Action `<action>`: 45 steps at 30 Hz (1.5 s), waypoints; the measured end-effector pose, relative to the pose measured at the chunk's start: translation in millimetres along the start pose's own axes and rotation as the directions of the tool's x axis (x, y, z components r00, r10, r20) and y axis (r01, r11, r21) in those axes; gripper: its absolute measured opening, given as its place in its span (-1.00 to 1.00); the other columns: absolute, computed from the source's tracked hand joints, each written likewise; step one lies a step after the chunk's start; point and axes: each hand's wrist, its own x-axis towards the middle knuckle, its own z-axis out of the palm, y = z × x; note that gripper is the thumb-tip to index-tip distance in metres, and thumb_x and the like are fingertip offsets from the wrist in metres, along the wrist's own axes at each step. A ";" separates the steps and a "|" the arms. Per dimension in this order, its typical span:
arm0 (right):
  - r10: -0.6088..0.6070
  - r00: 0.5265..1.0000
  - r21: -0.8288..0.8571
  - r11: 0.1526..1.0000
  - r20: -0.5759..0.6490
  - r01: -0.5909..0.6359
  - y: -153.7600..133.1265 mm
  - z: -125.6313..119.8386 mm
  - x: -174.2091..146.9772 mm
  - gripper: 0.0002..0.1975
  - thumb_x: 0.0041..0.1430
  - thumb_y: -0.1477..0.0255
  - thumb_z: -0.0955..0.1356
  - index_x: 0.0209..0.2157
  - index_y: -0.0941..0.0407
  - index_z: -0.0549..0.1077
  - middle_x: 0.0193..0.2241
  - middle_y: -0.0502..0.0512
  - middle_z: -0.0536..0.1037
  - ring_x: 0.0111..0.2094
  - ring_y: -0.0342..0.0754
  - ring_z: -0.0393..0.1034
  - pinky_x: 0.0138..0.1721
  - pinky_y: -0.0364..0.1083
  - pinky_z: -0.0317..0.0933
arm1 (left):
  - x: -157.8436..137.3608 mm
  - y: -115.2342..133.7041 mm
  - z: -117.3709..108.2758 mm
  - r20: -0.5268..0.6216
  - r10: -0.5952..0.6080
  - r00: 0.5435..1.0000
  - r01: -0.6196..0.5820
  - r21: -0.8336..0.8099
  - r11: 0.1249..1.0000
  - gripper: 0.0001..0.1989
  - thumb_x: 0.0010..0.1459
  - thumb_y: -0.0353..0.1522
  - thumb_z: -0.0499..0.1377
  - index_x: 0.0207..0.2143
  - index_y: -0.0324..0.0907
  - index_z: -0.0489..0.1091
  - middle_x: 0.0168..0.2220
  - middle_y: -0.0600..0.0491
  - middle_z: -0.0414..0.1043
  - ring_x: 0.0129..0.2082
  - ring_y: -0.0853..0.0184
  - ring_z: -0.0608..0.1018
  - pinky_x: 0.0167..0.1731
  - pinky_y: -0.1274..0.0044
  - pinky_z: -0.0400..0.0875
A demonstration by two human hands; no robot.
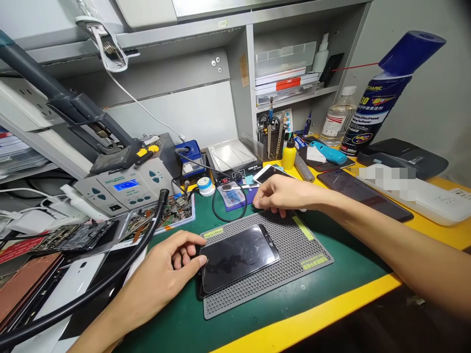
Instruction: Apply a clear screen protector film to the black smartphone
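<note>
A black smartphone [237, 260] lies face up on a grey perforated mat [294, 264]. Its glossy glass front sits a little out of line with the dark frame beneath, which shows along the left and right ends. At the phone's left end is my left hand [174, 264], thumb and index finger against the edge and the other fingers curled. Beyond the mat's back edge, my right hand [275, 193] is closed with fingertips pinched together; anything between them is hidden. It is just in front of a white phone [270, 172] and a purple pad [231, 198].
A black hose [147, 255] arches across the left, before a rework station [128, 189]. Circuit boards [171, 213] lie beside it. A small round jar [205, 186] and a tool holder [271, 142] stand behind. On the right are a spray can [379, 108] and a dark phone [364, 193].
</note>
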 end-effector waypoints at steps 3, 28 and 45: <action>-0.050 0.997 -0.058 0.997 0.054 0.054 -0.8 -1.3 -1.9 -0.77 0.08 0.29 0.42 -0.27 0.14 0.55 -0.51 0.01 0.46 -0.54 -0.14 0.32 -0.58 -0.18 0.23 | -1.6 3.1 -0.7 -0.003 0.029 1.000 -0.029 -0.009 1.000 -0.66 0.23 -0.07 0.15 -0.09 -0.08 0.44 -0.32 0.09 0.43 -0.36 0.36 0.46 -0.36 0.56 0.37; -0.235 0.964 -0.504 0.822 0.126 0.266 -23.9 30.6 -32.2 -0.02 -0.08 -0.24 0.40 0.25 0.07 0.30 -0.02 0.19 0.42 -0.05 0.17 0.39 -0.12 0.00 0.28 | -22.7 11.9 11.6 0.078 0.564 0.822 -0.555 0.331 0.763 -0.39 0.02 -0.52 0.14 0.15 -0.02 0.41 0.34 -0.04 0.06 0.36 -0.03 0.04 0.31 -0.03 -0.02; -0.217 0.976 -0.390 0.897 0.024 0.209 -23.1 33.5 -19.6 -0.57 0.15 0.08 0.38 -0.09 0.11 0.49 -0.31 0.09 0.51 -0.33 -0.01 0.38 -0.35 -0.11 0.19 | -16.2 7.1 8.8 0.010 0.445 0.895 -0.411 0.407 0.816 -0.44 0.12 -0.50 0.07 0.19 -0.08 0.38 0.32 -0.09 0.14 0.34 -0.01 0.10 0.27 -0.06 0.09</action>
